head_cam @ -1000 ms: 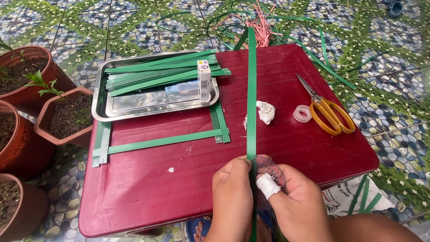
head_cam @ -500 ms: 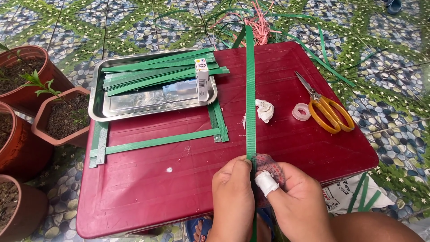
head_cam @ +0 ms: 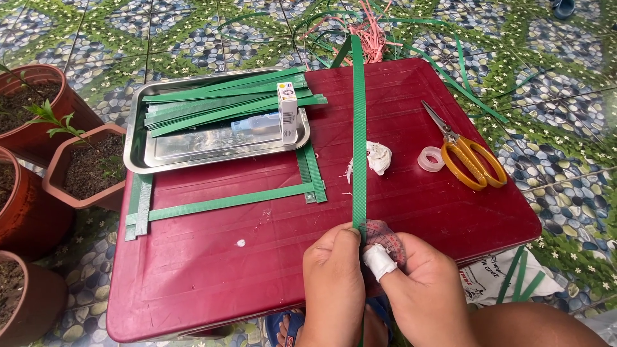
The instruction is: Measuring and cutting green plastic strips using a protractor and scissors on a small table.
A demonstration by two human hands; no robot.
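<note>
Green strap [head_cam: 358,128] pinched between both hands [head_cam: 379,283].

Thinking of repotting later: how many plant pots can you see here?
4, all left of the red table: one at top left, a squarish one beside the tray, one at mid-left edge, one bottom-left. More may lie outside view.

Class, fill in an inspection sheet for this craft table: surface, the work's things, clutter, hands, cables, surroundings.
Surface: dark red table, small white specks.
Work's things: long green strap running away across the table; plaid cloth pad at its near end.
Clutter: steel tray of green strips; scissors; tape roll; white wad.
Hands: left hand pinches the strap; right hand, one bandaged finger, presses the pad.
Cables: nothing seen.
Surroundings: clay pots; patterned tile floor.
</note>
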